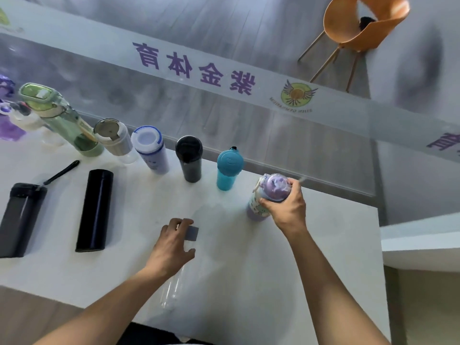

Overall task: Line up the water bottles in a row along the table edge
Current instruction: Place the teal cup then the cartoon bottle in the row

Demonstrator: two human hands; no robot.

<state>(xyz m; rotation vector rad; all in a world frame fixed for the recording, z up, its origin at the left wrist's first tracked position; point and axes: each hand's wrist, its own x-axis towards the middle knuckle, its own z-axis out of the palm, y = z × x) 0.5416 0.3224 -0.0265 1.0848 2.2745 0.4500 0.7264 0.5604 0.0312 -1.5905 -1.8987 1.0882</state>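
Several bottles stand in a row along the far edge of the white table (323,257): a green one (62,120), a beige one (114,138), a lilac one (151,150), a black one (190,160) and a teal one (227,170). At the row's right end my right hand (286,207) grips the lid of an upright purple bottle (258,207). My left hand (171,245) holds a clear bottle with a grey cap (174,287) lying on the table. Two black bottles (95,210) (21,217) lie flat at the left.
More purple and white bottles (15,120) crowd the far left corner. A glass wall with purple lettering (194,66) runs just behind the row. An orange chair (361,23) stands beyond the glass. A white ledge (420,245) adjoins the table at the right.
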